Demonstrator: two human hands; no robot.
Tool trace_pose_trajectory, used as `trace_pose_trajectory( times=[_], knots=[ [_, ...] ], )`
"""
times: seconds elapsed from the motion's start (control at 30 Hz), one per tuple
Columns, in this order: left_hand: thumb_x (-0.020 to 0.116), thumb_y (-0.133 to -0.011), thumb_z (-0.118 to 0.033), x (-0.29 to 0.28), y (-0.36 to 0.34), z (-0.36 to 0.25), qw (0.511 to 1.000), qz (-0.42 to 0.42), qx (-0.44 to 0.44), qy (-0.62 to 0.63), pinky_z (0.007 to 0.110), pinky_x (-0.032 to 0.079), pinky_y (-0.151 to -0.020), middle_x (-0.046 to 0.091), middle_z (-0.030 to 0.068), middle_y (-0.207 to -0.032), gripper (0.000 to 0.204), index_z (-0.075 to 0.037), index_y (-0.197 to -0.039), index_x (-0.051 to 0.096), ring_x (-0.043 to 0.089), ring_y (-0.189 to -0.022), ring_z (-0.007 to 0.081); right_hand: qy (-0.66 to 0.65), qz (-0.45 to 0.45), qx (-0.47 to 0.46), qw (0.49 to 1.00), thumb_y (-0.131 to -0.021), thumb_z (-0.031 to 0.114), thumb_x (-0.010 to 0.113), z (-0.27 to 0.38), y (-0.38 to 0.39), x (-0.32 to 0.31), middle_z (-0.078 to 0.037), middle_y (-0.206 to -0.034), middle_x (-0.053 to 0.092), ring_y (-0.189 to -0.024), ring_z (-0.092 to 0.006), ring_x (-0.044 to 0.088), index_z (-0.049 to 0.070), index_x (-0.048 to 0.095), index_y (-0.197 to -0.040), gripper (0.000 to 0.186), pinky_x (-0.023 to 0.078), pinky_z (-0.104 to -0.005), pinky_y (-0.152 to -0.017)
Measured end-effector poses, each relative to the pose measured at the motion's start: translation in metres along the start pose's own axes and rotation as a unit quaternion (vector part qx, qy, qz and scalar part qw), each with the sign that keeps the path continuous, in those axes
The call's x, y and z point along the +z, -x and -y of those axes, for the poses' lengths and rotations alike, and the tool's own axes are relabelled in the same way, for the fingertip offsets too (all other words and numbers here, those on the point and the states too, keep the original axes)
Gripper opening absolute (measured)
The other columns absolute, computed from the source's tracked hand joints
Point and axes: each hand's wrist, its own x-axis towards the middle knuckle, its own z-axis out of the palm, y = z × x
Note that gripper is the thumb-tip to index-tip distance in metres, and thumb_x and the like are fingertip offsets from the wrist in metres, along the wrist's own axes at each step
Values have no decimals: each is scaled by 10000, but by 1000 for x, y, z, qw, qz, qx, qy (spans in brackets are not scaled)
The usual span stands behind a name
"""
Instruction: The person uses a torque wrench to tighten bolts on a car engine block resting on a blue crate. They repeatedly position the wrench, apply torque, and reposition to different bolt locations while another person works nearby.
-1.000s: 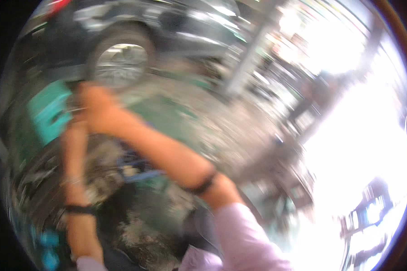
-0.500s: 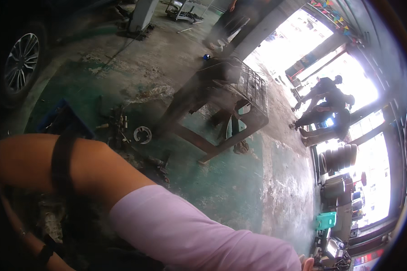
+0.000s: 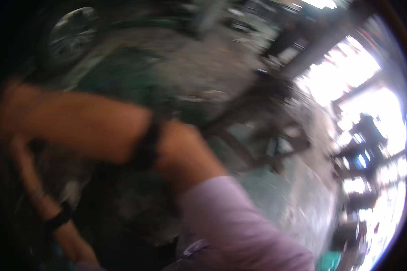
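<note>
Right grip, earlier out of frame, now shows blurred.

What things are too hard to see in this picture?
- Head view: what the right hand holds, if anything; blur and dark shadow hide it.
- Head view: whether the left hand holds anything; blur and shadow.
- Head view: fine details of the wheel; blur.
- Head view: what the green thing is; blurred, cut off by the lower edge.
</note>
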Motion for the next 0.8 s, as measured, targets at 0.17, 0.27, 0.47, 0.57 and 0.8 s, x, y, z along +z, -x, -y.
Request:
trace_pose_trajectory(
  times=[0.17, 0.27, 0.47, 0.57, 0.8],
  knots=[
    [554, -962, -371, -16, 16, -63, 998, 50, 23, -1, 345, 427, -866, 704, 60, -907, 364, -64, -866, 724, 596, -936, 202, -20, 32, 13, 999, -766, 194, 718, -8, 1, -33, -175, -946, 713, -921, -323, 705, 10, 730, -886, 220, 577, -411, -754],
    [642, -924, -380, 11, 18, -87, 996, 12, -16, 91, 319, 431, -715, 657, 5, -744, 366, -72, -730, 670, 581, -674, 129, -101, -68, 68, 990, -751, 173, 742, -8, 13, -36, -233, -889, 684, -905, -373, 688, -18, 668, -920, 265, 562, -458, -735],
    [618, -955, -236, 36, 26, -108, 971, -64, -26, 229, 271, 339, -470, 503, -1, -604, 242, -85, -784, 539, 465, -501, 111, -122, -87, 115, 982, -773, 147, 741, -3, 13, -26, -294, -990, 631, -943, -457, 629, -69, 581, -981, 340, 533, -478, -775],
    [593, -960, -212, 36, 23, -108, 971, -55, -37, 232, 278, 302, -451, 452, -14, -583, 266, -93, -746, 487, 403, -473, 98, -132, -89, 91, 983, -785, 151, 735, -4, 15, -26, -302, -971, 635, -967, -475, 614, -81, 561, -1000, 361, 523, -492, -796],
    [622, -952, -258, 39, 19, -112, 971, -89, -41, 217, 276, 283, -430, 431, -25, -567, 297, -100, -736, 493, 376, -457, 88, -94, -85, 122, 984, -815, 232, 730, -2, 10, -31, -298, -934, 652, -953, -467, 631, -75, 579, -985, 382, 529, -494, -785]
  ],
)
